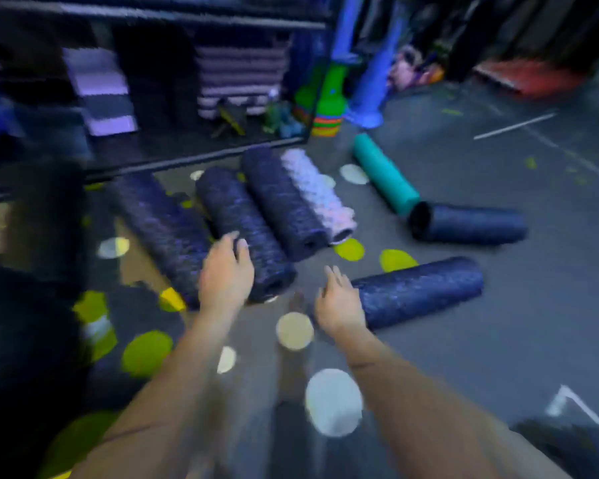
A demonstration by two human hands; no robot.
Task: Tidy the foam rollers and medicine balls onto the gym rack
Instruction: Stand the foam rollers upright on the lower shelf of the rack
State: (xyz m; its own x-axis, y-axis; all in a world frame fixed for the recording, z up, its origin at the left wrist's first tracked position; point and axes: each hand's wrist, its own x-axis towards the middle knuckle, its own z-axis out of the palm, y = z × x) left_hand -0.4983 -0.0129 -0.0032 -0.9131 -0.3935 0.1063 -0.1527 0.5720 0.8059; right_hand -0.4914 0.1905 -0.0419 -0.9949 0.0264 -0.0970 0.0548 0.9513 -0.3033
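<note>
Head view, blurred: our left hand [226, 275] rests on a speckled black foam roller [246, 233] at frame centre, fingers curled over it. Our right hand [339, 300] hovers open-fingered just beside another dark roller [419, 290]. More rollers lie on the floor [498, 323] below the rack [194, 157], upper left.

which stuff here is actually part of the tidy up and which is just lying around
Part of the job:
- dark rollers on the floor, such as and
- pale bumpy roller
- teal roller
- rack

Just lying about:
- flat floor spots, yellow-green and white
- stack of coloured cones
- red mat

No medicine balls are clearly in view.
</note>
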